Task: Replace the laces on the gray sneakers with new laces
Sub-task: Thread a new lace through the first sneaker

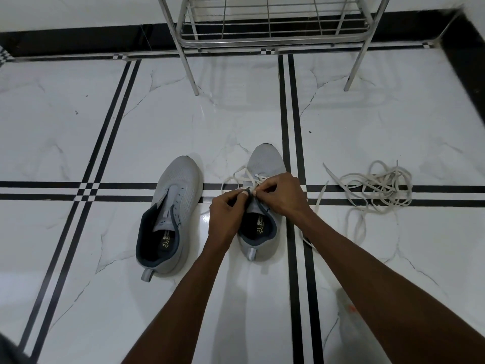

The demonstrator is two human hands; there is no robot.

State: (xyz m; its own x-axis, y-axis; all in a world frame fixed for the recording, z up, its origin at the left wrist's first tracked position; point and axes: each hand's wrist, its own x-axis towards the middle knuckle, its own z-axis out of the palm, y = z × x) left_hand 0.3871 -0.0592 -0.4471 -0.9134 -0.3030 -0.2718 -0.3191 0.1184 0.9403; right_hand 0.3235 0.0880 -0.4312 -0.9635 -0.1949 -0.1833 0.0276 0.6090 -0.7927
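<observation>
Two gray sneakers stand on the white tiled floor, toes pointing away from me. The left sneaker [172, 206] has no lace in its eyelets. The right sneaker [265, 164] carries a white lace [236, 177] that loops out to its left and trails off to the right. My left hand [227, 214] and my right hand [282, 194] meet over its tongue, both pinching the white lace near the upper eyelets. A tangled pile of loose white laces [378, 187] lies on the floor to the right.
A metal wire rack [270, 30] stands at the far side, its legs [190, 72] on the floor ahead of the shoes. A black skirting band runs along the wall. Black stripes cross the floor tiles.
</observation>
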